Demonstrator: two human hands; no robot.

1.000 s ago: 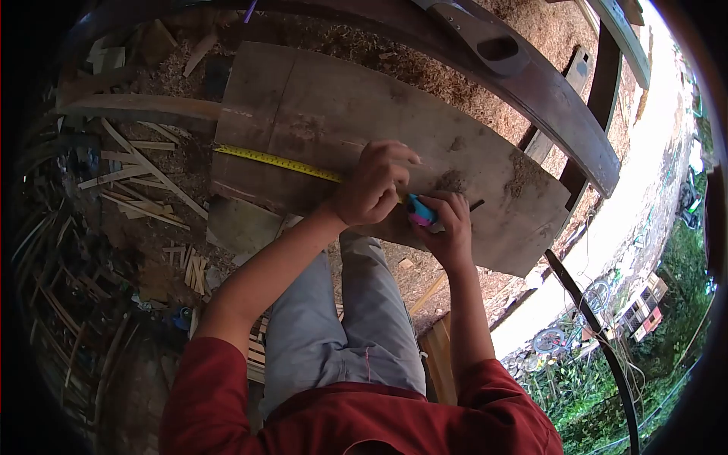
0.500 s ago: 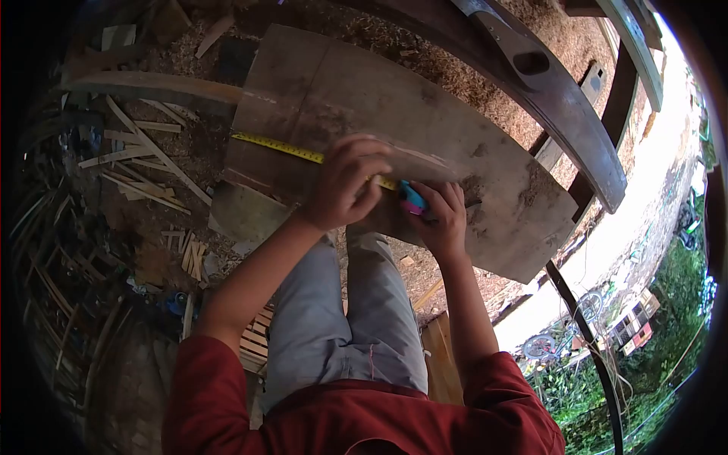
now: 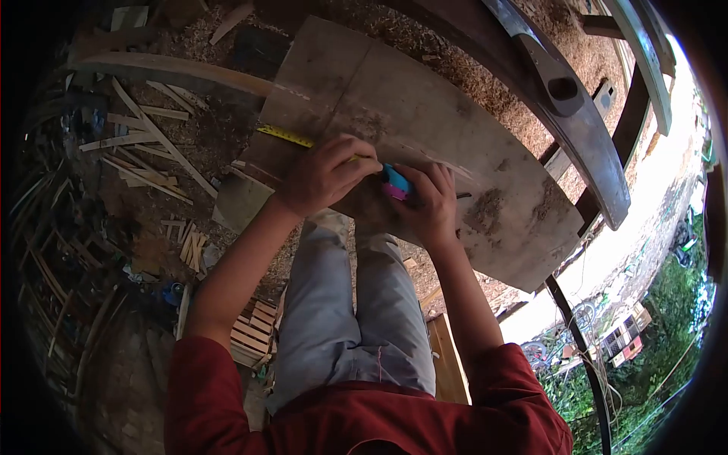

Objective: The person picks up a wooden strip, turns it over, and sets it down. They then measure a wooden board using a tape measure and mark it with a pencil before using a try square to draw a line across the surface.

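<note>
A wide, weathered wooden board (image 3: 425, 114) lies in front of me over a sawdust-covered floor. My right hand (image 3: 428, 201) grips a blue and pink tape measure case (image 3: 394, 182) on the board, with a dark pencil tip (image 3: 463, 196) sticking out to its right. Its yellow tape (image 3: 286, 136) runs left across the board to the left edge. My left hand (image 3: 322, 173) rests on the tape beside the case, fingers curled and pressing it down.
A long curved dark timber (image 3: 561, 98) with a hole runs along the far side of the board. Thin wood strips and offcuts (image 3: 144, 144) litter the ground on the left. A slatted pallet piece (image 3: 254, 330) lies by my legs. Greenery lies far right.
The tape has shortened: its case and my right hand slid left along the board toward my left hand, which also shifted left. The view has swung slightly.
</note>
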